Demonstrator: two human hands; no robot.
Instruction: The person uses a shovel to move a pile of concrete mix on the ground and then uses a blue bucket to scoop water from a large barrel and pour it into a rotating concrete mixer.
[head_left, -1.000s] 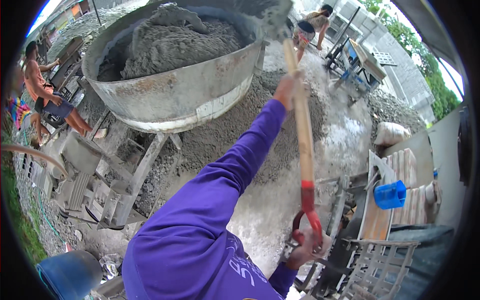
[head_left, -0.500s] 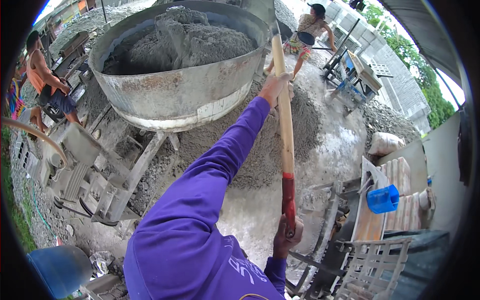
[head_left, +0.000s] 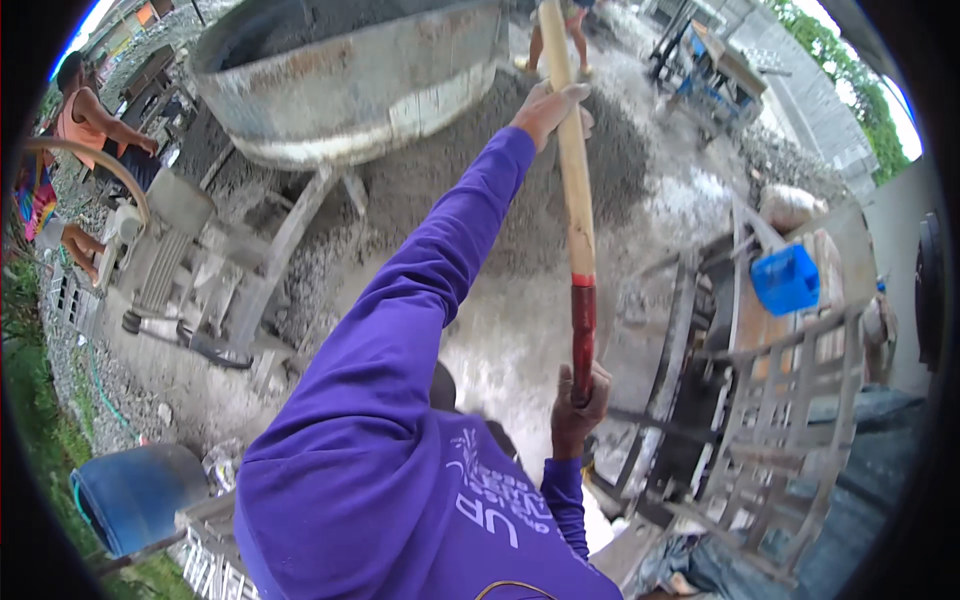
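A shovel with a pale wooden shaft (head_left: pixel 578 215) and a red lower end (head_left: pixel 583 335) stands lengthwise in front of me, its top running out past the upper edge. My left hand (head_left: pixel 546 112) is closed around the wood high up, the purple-sleeved arm stretched out. Lower down, my right hand (head_left: pixel 582 398) grips the red end near my body. The blade is out of view. Beyond my left arm stands a large round metal mixer drum (head_left: pixel 350 95), with grey mix partly showing inside. A heap of grey gravelly material (head_left: pixel 470 215) lies on the ground below the drum.
A frame and motor (head_left: pixel 190 240) adjoin the drum, with a person (head_left: pixel 95 125) beyond at left. Another person's legs (head_left: pixel 560 45) show ahead. At right are a blue bucket (head_left: pixel 785 280) and a slatted rack (head_left: pixel 790 430); a blue barrel (head_left: pixel 140 490) lies lower left.
The view has tilted down, so the drum sits higher and the shovel's blade has left the picture. Both my hands keep their hold on the shovel.
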